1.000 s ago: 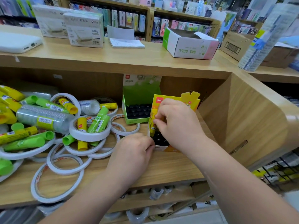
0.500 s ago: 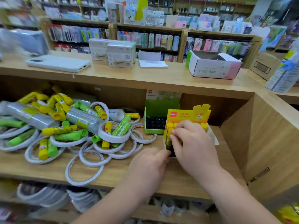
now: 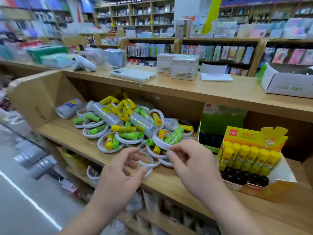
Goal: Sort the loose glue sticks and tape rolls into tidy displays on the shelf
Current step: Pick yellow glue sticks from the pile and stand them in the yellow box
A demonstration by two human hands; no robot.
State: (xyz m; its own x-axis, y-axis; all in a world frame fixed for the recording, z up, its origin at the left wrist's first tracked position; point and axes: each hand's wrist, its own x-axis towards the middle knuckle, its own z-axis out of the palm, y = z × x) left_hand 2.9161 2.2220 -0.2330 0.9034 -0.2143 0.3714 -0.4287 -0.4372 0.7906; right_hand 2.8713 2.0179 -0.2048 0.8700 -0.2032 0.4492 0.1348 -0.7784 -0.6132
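Hands have left the yellow display box (image 3: pixel 254 138) for the pile (image 3: pixel 123 128) just left of it, starting another pick: right hand (image 3: pixel 194 165) pinches a white tape roll (image 3: pixel 160 141), left hand (image 3: pixel 122 173) hangs relaxed, empty.

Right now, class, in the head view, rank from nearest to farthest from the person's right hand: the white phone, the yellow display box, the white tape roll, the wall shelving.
1. white tape roll, pinched by the right hand.
2. yellow display box, to its right on the same shelf.
3. white phone, up on the counter top.
4. wall shelving, far back.
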